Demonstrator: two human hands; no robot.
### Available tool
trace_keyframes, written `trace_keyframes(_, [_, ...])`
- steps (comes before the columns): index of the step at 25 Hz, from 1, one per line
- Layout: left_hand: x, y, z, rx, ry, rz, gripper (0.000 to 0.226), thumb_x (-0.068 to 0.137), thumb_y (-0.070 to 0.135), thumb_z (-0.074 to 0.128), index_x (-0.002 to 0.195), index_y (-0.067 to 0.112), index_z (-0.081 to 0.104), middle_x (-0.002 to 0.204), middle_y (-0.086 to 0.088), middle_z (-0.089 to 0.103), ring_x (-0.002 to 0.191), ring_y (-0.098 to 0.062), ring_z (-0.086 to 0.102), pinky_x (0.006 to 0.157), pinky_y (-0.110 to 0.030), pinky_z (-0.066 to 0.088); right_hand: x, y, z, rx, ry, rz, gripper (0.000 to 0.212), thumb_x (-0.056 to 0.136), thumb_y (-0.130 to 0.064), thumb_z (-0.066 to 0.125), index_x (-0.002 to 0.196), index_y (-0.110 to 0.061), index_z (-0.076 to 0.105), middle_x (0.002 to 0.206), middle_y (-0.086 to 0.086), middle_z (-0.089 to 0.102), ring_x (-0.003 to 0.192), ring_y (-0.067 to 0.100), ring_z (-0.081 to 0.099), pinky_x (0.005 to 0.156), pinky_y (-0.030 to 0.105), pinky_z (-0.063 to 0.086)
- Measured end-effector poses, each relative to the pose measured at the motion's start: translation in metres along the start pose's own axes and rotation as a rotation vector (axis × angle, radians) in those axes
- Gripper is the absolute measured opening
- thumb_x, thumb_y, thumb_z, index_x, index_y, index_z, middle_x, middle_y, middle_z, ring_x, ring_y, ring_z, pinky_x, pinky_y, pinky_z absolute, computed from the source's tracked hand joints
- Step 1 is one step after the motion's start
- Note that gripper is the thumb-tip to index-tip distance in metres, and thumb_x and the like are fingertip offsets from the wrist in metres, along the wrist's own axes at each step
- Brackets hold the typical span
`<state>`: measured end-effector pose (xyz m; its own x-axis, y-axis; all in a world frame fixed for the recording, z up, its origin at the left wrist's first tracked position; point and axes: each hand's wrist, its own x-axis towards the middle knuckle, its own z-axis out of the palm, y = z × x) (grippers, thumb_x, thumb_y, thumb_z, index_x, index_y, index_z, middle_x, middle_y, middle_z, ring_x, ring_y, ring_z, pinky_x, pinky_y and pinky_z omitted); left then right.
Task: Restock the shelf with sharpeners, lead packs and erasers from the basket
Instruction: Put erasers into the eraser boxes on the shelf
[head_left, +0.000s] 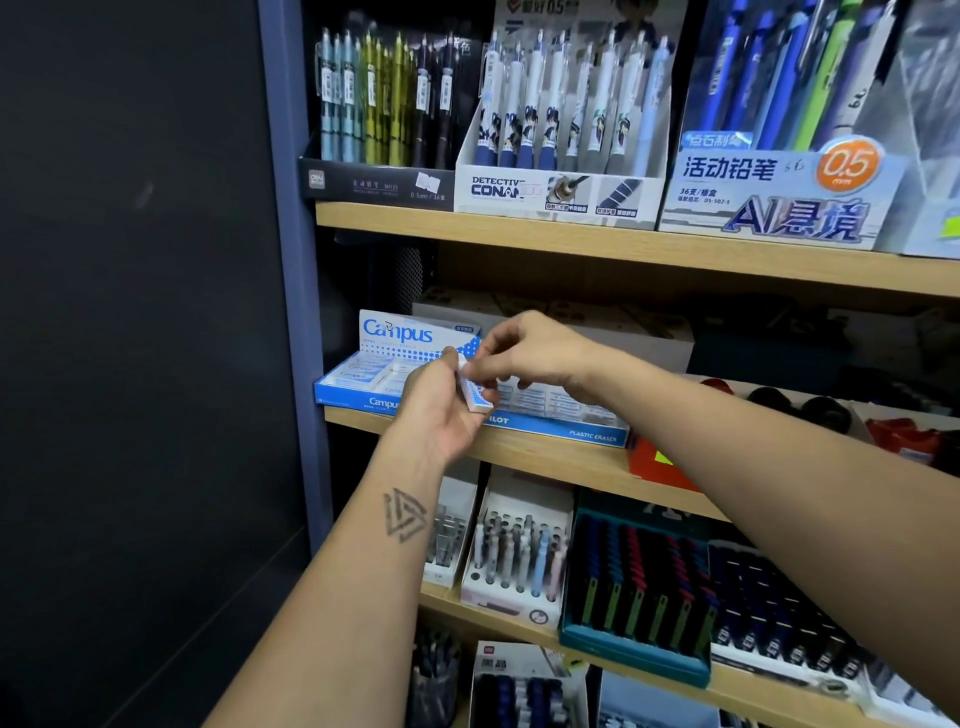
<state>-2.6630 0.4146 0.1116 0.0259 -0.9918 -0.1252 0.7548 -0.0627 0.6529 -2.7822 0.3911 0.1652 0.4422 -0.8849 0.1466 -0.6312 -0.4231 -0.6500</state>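
Left hand (441, 402) grips a white-and-blue eraser (475, 392), fingers curled round it. Right hand (524, 351) pinches the eraser's top end with thumb and fingertips; the eraser's middle is hidden behind them. Just beyond the fingers, on the wooden shelf (519, 449), the Campus eraser box (379, 364). Right of the fingers, the Pilot eraser box (566, 421), partly covered by the right wrist. Dark items farther right are too blurred to identify.

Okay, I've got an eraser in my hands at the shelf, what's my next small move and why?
Probably lower the eraser into the Campus display box just behind it. Your left hand grips it, your right hand pinches its top end, and that box already holds matching erasers.
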Motion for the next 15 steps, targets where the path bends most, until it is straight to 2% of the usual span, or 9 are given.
trace_keyframes(3, [0.0,0.003,0.003,-0.043,0.038,0.06,0.031,0.109,0.029,0.035,0.117,0.003,0.05,0.095,-0.016,0.065,0.076,-0.024,0.065,0.056,-0.032,0.056,-0.001,-0.003,0.009,-0.065,-0.013,-0.011,0.038,0.072,-0.029,0.088,0.089,0.0,0.07,0.072,-0.005,0.063,0.06,-0.007,0.055,0.064,0.019,0.044])
trace_keyframes(5, [0.001,0.006,0.0,-0.061,0.026,0.074,0.037,0.109,0.034,0.032,0.12,0.005,0.05,0.095,-0.017,0.066,0.081,-0.027,0.065,0.071,-0.041,0.055,0.003,-0.005,0.013,0.001,0.051,-0.002,0.032,0.071,-0.019,0.089,0.088,0.001,0.072,0.071,-0.002,0.064,0.059,-0.003,0.056,0.062,0.018,0.045])
trace_keyframes(7, [0.003,0.014,-0.005,-0.047,0.032,0.112,0.039,0.108,0.039,0.032,0.113,0.009,0.056,0.1,-0.017,0.067,0.091,-0.03,0.066,0.083,-0.052,0.054,0.009,-0.003,0.012,0.193,0.131,0.018,0.028,0.074,-0.012,0.087,0.095,0.0,0.072,0.078,0.006,0.069,0.064,0.008,0.062,0.06,0.023,0.051])
trace_keyframes(8, [0.003,0.02,-0.009,0.009,0.068,0.152,0.039,0.107,0.041,0.035,0.11,0.011,0.061,0.103,-0.014,0.067,0.094,-0.028,0.066,0.083,-0.052,0.054,0.013,-0.001,0.01,0.311,0.17,0.043,0.03,0.076,-0.011,0.085,0.101,-0.002,0.071,0.084,0.01,0.071,0.067,0.013,0.065,0.06,0.024,0.053])
trace_keyframes(10, [0.003,0.032,-0.019,0.163,0.208,0.25,0.036,0.105,0.043,0.042,0.106,0.016,0.067,0.098,-0.006,0.067,0.085,-0.019,0.064,0.071,-0.038,0.056,0.025,0.003,0.011,0.396,0.203,0.1,0.035,0.08,-0.01,0.082,0.111,-0.003,0.066,0.09,0.018,0.07,0.066,0.02,0.066,0.06,0.026,0.059])
trace_keyframes(11, [0.004,0.038,-0.026,0.201,0.272,0.291,0.033,0.103,0.041,0.047,0.103,0.016,0.068,0.093,-0.004,0.067,0.078,-0.016,0.062,0.063,-0.031,0.054,0.034,0.006,0.015,0.294,0.203,0.108,0.036,0.08,-0.011,0.082,0.112,-0.003,0.066,0.09,0.018,0.069,0.063,0.019,0.066,0.063,0.028,0.061])
trace_keyframes(13, [0.005,0.047,-0.041,0.137,0.348,0.34,0.026,0.101,0.03,0.057,0.092,0.008,0.066,0.086,-0.006,0.065,0.068,-0.016,0.06,0.055,-0.023,0.054,0.051,0.007,0.026,-0.125,0.203,0.075,0.036,0.077,-0.019,0.085,0.108,-0.008,0.069,0.09,0.012,0.069,0.068,0.017,0.066,0.073,0.032,0.059])
trace_keyframes(15, [0.003,0.053,-0.052,0.102,0.39,0.38,0.017,0.1,0.014,0.06,0.093,-0.001,0.062,0.086,-0.012,0.064,0.065,-0.02,0.066,0.059,-0.025,0.06,0.063,0.004,0.038,-0.358,0.201,0.039,0.032,0.076,-0.024,0.086,0.099,-0.015,0.067,0.095,0.007,0.066,0.08,0.02,0.063,0.071,0.028,0.049])
